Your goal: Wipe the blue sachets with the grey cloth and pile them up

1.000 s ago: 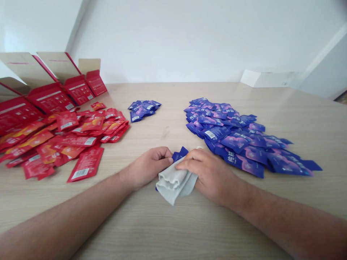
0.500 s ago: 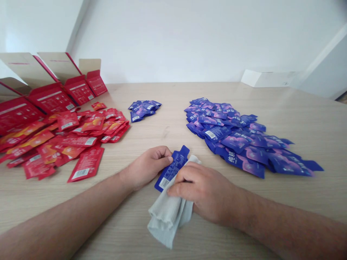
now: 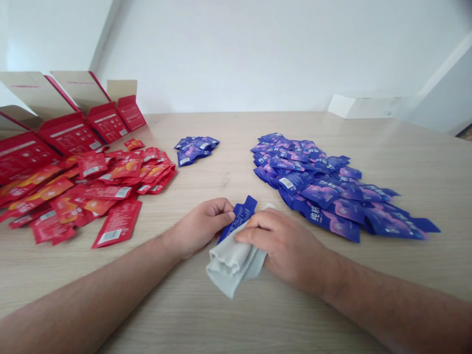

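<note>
Head view: a blue sachet (image 3: 244, 210) is slanting over the desk (image 3: 177, 314) between the left hand (image 3: 201, 226) and right hand (image 3: 289, 248), long axis running away rightward; left fingers are pinching its left edge, right ones gripping a pale cloth (image 3: 230, 253) across its near end.

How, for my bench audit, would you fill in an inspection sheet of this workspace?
Surface: light wood-grain table.
Job's things: blue sachet, partly covered by a pale cloth.
Clutter: red sachets heaped before open red boxes; small blue pile; large blue pile at right.
Grippers: left hand pinches the sachet; right hand grips the cloth.
Cables: nothing seen.
Surroundings: white wall; white box near it.
</note>
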